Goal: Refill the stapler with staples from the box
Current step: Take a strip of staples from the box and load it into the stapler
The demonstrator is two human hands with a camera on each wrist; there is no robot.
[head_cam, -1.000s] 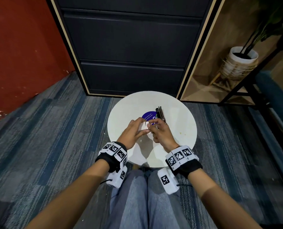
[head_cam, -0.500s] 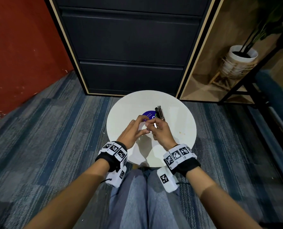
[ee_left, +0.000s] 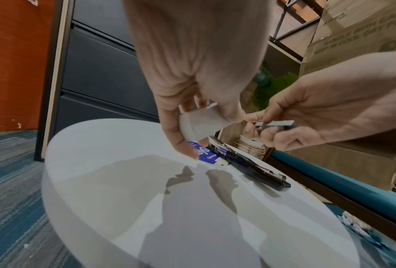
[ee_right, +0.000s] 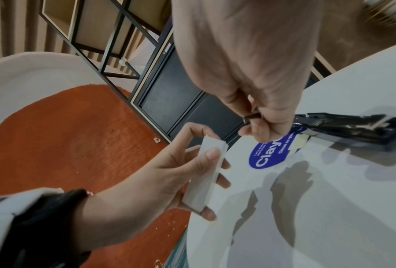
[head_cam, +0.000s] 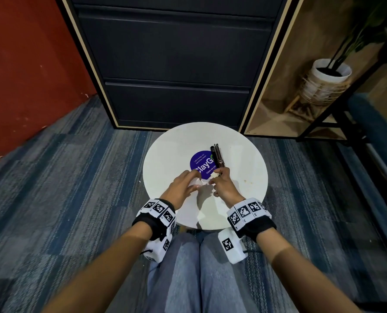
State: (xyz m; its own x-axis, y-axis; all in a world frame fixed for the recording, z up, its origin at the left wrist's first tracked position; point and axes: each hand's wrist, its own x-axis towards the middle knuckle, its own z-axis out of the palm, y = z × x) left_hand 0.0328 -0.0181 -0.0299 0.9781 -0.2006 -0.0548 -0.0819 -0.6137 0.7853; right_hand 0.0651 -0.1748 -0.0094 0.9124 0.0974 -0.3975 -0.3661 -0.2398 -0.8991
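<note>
While two hands worked above the round white surface [head_cam: 244, 154], the left hand [head_cam: 180, 188] held one small white staple box [ee_right: 206, 174] clear of the top, thumb pressed on its upper face and fingers curled beneath it. Just to its right, the right hand [head_cam: 224, 186] pinched one grey strip of staples [ee_left: 276, 123] between thumb and fingertips, its other fingers curled in; strip and box were close together but apart. Farther right and beyond the hands, one black stapler [head_cam: 217, 157] lay on the surface, hinged open, its near end just beside the right hand's fingers. One purple round sticker [head_cam: 201, 162] lay flat on the surface, its right edge under the stapler. On the floor at far right stood one white plant pot [head_cam: 330, 80].
</note>
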